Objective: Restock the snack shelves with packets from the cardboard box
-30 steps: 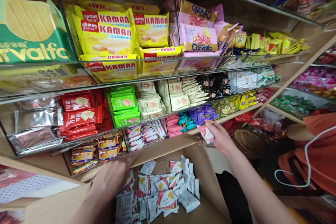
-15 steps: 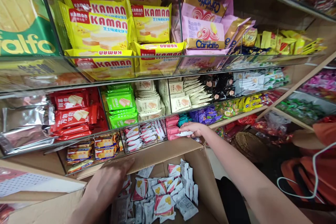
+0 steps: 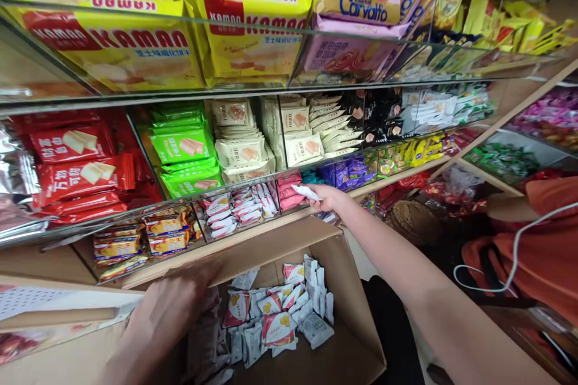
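Note:
My right hand [image 3: 321,200] pinches a small white snack packet [image 3: 307,192] in front of the low shelf compartment with pink packets [image 3: 289,190]. My left hand [image 3: 180,292] is closed around the near-left part of the rim of an open cardboard box [image 3: 361,319]; its fingertips are partly hidden and blurred. Many small white, pink and yellow packets [image 3: 278,329] lie loose inside the box. Just left of the pink packets, a clear compartment holds rows of similar white-and-pink packets [image 3: 246,204].
Above are clear-fronted shelves with yellow wafer packs [image 3: 253,36], lilac cookie packs [image 3: 356,54], red packs [image 3: 81,162] and green packs [image 3: 185,147]. Orange-yellow packets [image 3: 167,234] sit low at left. At right are a person's orange sleeve [image 3: 551,234], a white cable [image 3: 515,252] and a woven basket [image 3: 413,221].
The view has tipped down and closer, so the shelves sit higher in it. My right hand has tilted the white packet, which shows more plainly. My left hand stays on the box.

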